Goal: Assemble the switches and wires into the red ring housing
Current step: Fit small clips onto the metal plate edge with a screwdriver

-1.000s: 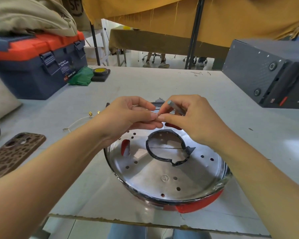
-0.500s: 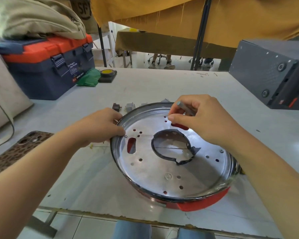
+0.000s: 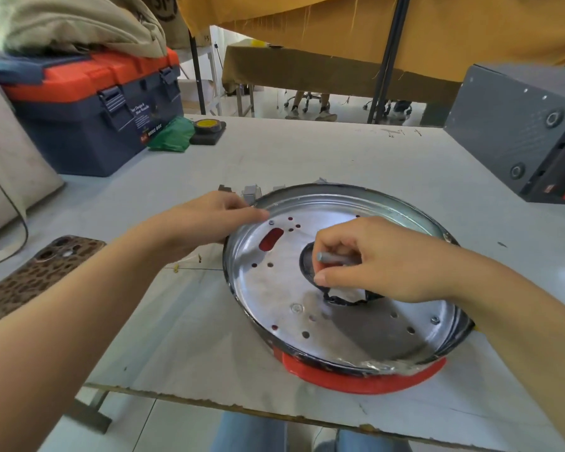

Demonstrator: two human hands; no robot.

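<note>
Where half a second ago the right hand (image 3: 382,259) hovered over the far rim, it has dropped to the central opening (image 3: 307,262) of the plate (image 3: 274,288), fingers closed around a small grey part (image 3: 335,258). The left hand (image 3: 209,220) has shifted up the housing (image 3: 356,376) rim, fingers curled onto its near-left edge, gripping it. Just beyond the left fingertips lie grey switches (image 3: 251,192). The housing sits near the surface (image 3: 307,151) front edge, below the right wrist; open room lies beyond both hands, a phone (image 3: 36,272) left of the left forearm.
</note>
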